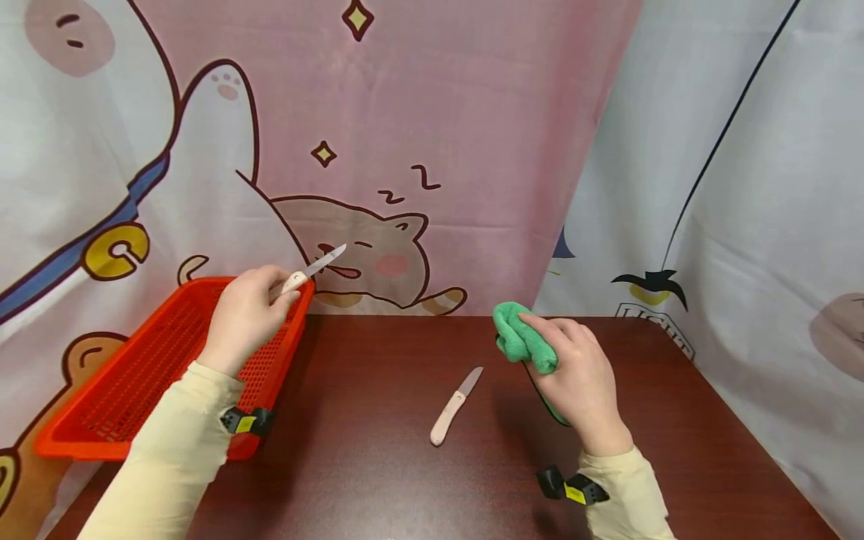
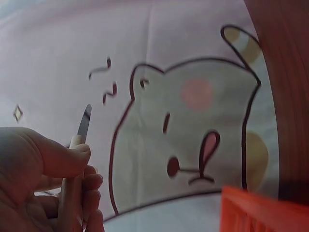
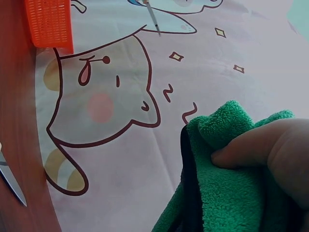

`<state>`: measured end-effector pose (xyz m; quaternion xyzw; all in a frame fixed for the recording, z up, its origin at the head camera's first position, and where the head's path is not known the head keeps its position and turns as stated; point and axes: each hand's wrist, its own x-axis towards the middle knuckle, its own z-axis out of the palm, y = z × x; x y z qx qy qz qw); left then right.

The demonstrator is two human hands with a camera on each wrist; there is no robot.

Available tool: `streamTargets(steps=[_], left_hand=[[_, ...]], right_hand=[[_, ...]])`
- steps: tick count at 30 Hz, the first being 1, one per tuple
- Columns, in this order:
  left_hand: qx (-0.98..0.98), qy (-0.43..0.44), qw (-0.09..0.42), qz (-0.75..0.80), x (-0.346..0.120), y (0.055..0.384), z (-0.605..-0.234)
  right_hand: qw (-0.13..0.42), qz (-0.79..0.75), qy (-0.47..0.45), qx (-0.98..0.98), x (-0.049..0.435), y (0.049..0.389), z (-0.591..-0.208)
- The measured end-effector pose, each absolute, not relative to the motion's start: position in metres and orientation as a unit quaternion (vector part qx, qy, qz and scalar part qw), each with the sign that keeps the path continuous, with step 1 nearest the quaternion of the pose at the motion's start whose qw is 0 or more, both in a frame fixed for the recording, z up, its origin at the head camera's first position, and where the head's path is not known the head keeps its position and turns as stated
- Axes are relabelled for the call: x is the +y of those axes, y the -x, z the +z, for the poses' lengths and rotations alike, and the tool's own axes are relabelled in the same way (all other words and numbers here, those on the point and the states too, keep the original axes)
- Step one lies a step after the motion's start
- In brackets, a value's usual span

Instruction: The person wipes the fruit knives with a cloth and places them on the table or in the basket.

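a small knife [image 1: 316, 266] is held up in the left hand [image 1: 244, 319], which grasps its pale handle with the thumb laid along it, the blade pointing up and away near the far corner of the red basket [image 1: 88, 448]; the right hand [image 1: 582, 379] grips a folded green cloth [image 1: 514, 339] above the table [image 1: 378, 472], a dark-edged flap hanging below; a second knife [image 1: 455, 405] lies on the table between the hands, untouched; each knife is probably light and stiff, its handle (smooth-looking, so perhaps slippery when wet) offering the safe hold, well behind the blade; the cloth, fluffy in pile, likely handles as soft, light and limp, best gripped through several layers, and neither material seems fragile
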<state>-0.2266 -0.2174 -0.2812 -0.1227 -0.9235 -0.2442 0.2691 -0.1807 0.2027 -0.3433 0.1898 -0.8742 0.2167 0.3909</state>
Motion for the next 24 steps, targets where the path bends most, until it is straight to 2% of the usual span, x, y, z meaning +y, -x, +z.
streamTargets(steps=[14,24], left_hand=[[-0.947,0.053,0.226,-0.223,-0.271,0.244,-0.295],[-0.96,-0.005,0.165,-0.228,-0.299,0.26,-0.317]], right_hand=[[0.391,0.217,-0.191,-0.874,0.205,0.181,-0.343],[0.387,0.223,-0.191,-0.874,0.206,0.18,-0.342]])
